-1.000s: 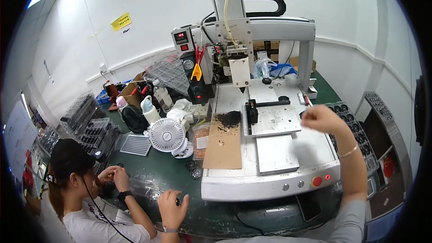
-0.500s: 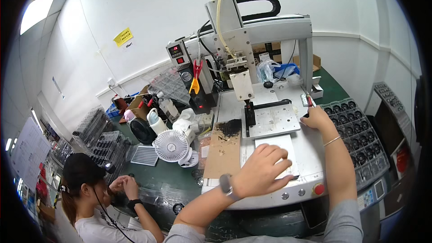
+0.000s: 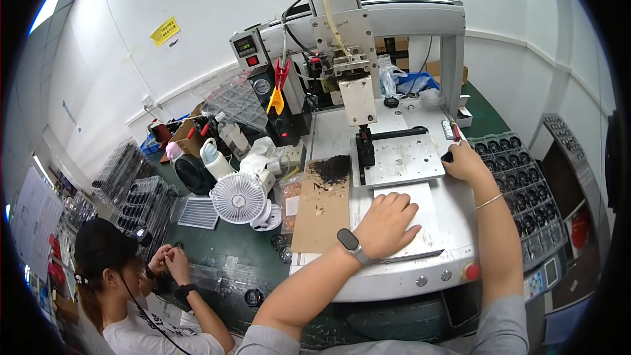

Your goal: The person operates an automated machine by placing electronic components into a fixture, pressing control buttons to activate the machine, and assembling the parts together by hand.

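My left hand [image 3: 389, 225], with a dark-banded watch on the wrist, lies palm down over a white flat plate [image 3: 420, 207] on the machine's bed, fingers stretched out and holding nothing. At the right side of the bed, my right hand [image 3: 468, 163] is closed around a small dark thing [image 3: 447, 157], mostly hidden by the fingers. A red-tipped stick [image 3: 455, 131] shows just beyond that hand; whether it is held, I cannot tell. Between and beyond my hands is a metal fixture plate [image 3: 404, 163] with a black clamp [image 3: 365, 148] under the dispensing head [image 3: 357, 102].
Brown cardboard [image 3: 319, 223] with black residue lies left of the fixture. Further left stand a white fan [image 3: 238, 198] and bottles [image 3: 215, 158]. A tray of black round parts [image 3: 519, 184] lies right; a red button [image 3: 471, 271] is in front. A co-worker [image 3: 125, 283] sits at left.
My left hand has come down from a raised pose and flattened over the white plate. My right hand stays at the bed's right side. The controller's digits went from red to green. The view has tilted.
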### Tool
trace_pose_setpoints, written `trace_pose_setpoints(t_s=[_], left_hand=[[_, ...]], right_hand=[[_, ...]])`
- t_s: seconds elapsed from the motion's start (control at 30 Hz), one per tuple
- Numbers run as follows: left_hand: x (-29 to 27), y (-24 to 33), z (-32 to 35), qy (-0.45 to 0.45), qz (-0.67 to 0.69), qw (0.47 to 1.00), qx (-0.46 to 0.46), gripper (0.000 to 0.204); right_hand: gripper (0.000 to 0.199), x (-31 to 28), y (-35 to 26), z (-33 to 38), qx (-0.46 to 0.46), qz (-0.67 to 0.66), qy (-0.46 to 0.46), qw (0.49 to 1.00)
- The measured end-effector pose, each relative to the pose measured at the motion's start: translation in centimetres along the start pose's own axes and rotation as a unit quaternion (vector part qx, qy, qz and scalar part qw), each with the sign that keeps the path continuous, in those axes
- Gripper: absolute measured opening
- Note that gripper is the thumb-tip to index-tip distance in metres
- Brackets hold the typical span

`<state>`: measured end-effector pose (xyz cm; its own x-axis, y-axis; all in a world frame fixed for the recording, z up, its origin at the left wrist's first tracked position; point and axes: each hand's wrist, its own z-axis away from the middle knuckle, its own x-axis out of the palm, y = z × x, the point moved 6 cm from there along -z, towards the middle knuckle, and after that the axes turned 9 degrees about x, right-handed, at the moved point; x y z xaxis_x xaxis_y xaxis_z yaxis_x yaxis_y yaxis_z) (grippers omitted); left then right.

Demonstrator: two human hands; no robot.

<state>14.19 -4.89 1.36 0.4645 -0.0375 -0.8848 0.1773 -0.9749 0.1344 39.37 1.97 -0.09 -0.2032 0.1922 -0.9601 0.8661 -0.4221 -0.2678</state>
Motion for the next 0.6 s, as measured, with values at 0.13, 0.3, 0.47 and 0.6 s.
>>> trace_pose_setpoints(t_s=[0.13,0.3,0.47,0.6], left_hand=[[0.1,0.2,0.04,0.013,-0.002,1.0,0.007,0.033],[0.21,0.25,0.12,0.015,-0.006,1.0,0.011,0.032],[0.2,0.17,0.15,0.021,-0.01,1.0,0.015,0.032],[0.24,0.1,0.27,0.011,-0.001,1.0,0.011,0.031]], right_hand=[[0.045,-0.11,-0.1,0.24,0.0,-0.019,-0.01,1.0],[0.045,0.26,0.27,-0.24,0.003,-0.023,0.01,1.0],[0.049,-0.18,0.07,-0.29,0.02,-0.024,-0.002,1.0],[0.045,0.0,0.77,-0.55,0.023,-0.066,0.04,0.997]])
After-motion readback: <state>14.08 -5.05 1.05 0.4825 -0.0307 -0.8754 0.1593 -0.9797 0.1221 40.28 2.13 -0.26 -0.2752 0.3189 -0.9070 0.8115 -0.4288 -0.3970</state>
